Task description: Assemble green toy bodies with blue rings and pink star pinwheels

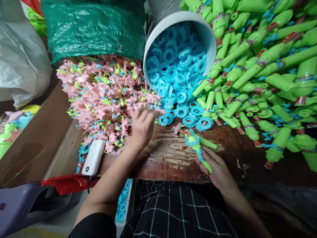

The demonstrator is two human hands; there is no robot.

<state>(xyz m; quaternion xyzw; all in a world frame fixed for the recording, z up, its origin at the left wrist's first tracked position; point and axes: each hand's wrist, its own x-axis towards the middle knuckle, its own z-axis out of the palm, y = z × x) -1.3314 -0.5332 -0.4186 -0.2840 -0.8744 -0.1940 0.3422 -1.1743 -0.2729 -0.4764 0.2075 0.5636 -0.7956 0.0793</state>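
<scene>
My right hand (218, 165) is closed round the lower end of a lime green plastic toy stick (206, 165), tilted above the table edge. A blue piece wraps its wider head, and a red and white striped tip sticks out at the top. Just behind it lies another green toy (210, 143). My left hand (143, 127), curled and blurred, is over the right edge of a heap of pink star-shaped pieces (99, 99). Something pinkish shows at its fingertips, but I cannot make it out. Blue rings (182, 111) lie to the right of that hand.
A white bucket (213, 36) lies tipped, blue rings spilling out. Green toys (262, 66) are piled at the right. Behind the pink heap stands a green sack (94, 29). A white power bank (93, 157) with a cable is at the left front of the wooden table (170, 158).
</scene>
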